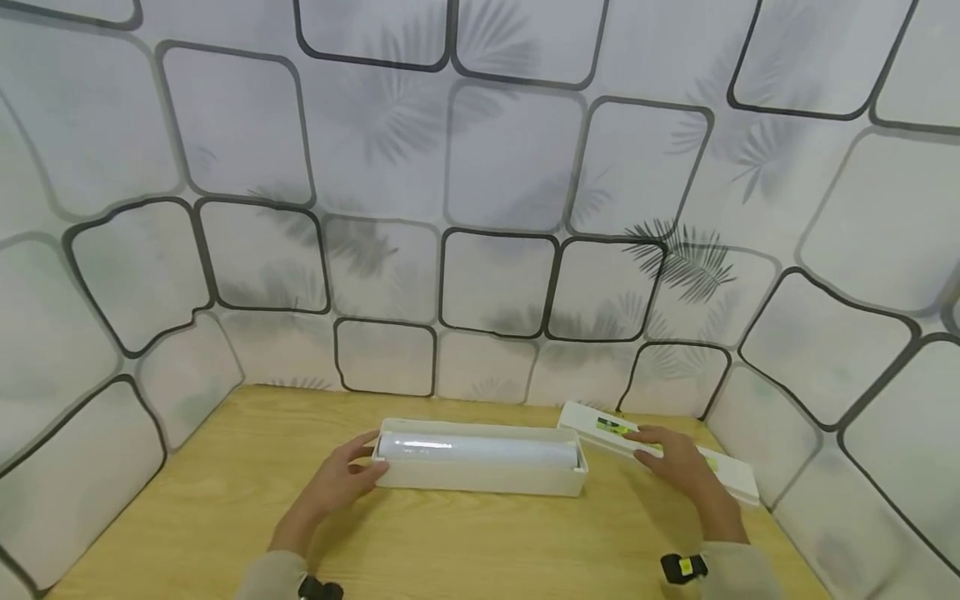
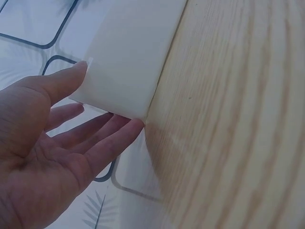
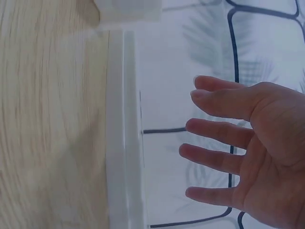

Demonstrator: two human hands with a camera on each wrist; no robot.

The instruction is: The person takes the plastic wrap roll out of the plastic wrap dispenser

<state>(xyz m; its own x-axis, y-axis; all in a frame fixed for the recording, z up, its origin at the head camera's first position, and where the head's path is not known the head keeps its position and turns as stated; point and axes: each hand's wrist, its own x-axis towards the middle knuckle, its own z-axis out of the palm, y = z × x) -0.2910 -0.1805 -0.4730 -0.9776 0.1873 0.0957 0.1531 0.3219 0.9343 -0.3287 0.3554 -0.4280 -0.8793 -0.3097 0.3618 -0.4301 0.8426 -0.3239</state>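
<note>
A long white box (image 1: 480, 477) rests on the table without its lid. Inside it lies a roll of shiny plastic film (image 1: 480, 450), probably cling film. My left hand (image 1: 341, 482) holds the box's left end, the thumb at the front corner and the fingers round the end; in the left wrist view the fingertips (image 2: 138, 125) meet the box's edge. To the right, a white lid (image 1: 731, 475) with a green label lies flat at a slant. Above it hovers my right hand (image 1: 678, 458), fingers spread and apart from the lid in the right wrist view, holding nothing.
The wooden table (image 1: 480, 550) ends at a patterned fabric wall (image 1: 495, 283) behind and on both sides. The lid's far left end lies close to the box's back right corner, and its right end is near the right wall.
</note>
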